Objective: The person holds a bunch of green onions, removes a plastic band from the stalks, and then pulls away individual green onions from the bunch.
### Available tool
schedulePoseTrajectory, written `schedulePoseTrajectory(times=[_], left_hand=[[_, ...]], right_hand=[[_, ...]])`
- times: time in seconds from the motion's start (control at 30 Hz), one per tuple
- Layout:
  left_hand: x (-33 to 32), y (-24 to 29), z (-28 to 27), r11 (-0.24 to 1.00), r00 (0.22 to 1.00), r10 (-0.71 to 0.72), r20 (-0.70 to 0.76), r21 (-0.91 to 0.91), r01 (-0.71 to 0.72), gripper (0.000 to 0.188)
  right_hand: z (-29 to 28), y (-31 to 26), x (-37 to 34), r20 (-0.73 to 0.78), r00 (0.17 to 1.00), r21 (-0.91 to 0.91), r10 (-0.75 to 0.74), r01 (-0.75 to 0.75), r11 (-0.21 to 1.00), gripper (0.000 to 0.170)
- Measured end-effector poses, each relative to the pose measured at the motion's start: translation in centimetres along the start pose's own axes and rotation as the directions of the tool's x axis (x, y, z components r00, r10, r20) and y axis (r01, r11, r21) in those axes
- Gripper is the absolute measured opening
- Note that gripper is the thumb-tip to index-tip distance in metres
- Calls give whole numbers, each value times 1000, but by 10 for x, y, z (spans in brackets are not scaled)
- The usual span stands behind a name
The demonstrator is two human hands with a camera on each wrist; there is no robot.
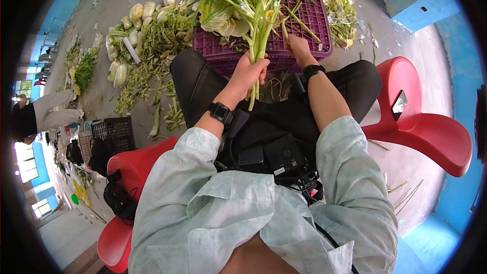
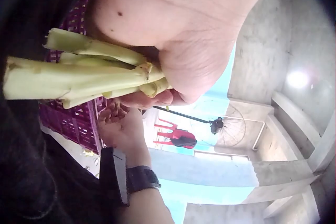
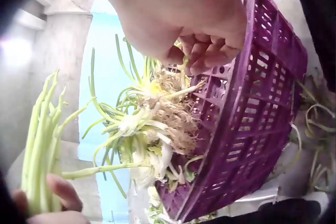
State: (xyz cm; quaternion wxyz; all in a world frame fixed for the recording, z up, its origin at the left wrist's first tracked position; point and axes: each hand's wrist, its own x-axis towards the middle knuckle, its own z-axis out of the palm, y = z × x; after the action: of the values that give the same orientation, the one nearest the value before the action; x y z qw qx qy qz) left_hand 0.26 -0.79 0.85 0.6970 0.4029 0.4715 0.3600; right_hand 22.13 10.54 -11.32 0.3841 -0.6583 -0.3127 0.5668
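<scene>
Crate (image 1: 218,50), head view: purple, slatted, 12 o'clock; bears leafy heads (image 1: 223,18) and loose stalks (image 1: 307,24).
Black crate (image 1: 119,134), head view: 9 o'clock; contents unclear.
Left hand (image 1: 248,73), head view: closed round stem bundle (image 1: 261,35), bundle upper part over crate.
Right hand (image 1: 302,50), head view: 1 o'clock; fingers curled, pinching thin stalk (image 1: 285,29).
Bundle ends, left wrist view (image 2: 68,79): pale, toward 9 o'clock.
Crate, right wrist view: 3 o'clock; rooted plants (image 3: 170,121) at its open top; bundle, 8 o'clock.

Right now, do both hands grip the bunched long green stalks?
No, only the left hand grips the stalks; the right hand is apart.
</scene>
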Motion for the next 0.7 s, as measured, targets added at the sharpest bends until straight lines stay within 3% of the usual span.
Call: schedulePoseTrajectory(times=[0.07,0.17,0.27,0.37,0.47,0.5,0.6,0.67,0.7], left_hand=[[2,-2,-2,1000,1000,11,-20,-16,-11,23],[5,-3,-4,997,997,26,-72,-72,-31,27],[7,-4,-3,980,961,181,-211,-40,-193,32],[6,1,-4,950,907,275,-317,-51,-307,37],[4,4,-12,953,902,259,-346,-59,-297,34],[2,6,-13,958,906,241,-349,-62,-280,32],[4,5,-13,959,901,232,-366,-71,-275,27],[6,2,-12,952,886,251,-389,-65,-298,25],[7,2,-12,954,888,238,-393,-76,-290,22]], right_hand=[[3,-10,-4,40,998,291,42,-51,955,23],[8,-28,1,96,990,523,-101,36,851,21],[18,-59,-40,348,862,233,-369,302,924,19],[31,-79,-81,720,677,-58,-152,276,959,23],[35,-83,-97,854,520,-248,7,395,885,26],[39,-82,-96,881,472,-224,18,383,896,28],[30,-86,-99,828,560,-274,-16,430,861,29],[18,-80,-72,723,666,-376,-184,603,704,30],[10,-77,-46,597,778,-495,-197,550,673,35]])
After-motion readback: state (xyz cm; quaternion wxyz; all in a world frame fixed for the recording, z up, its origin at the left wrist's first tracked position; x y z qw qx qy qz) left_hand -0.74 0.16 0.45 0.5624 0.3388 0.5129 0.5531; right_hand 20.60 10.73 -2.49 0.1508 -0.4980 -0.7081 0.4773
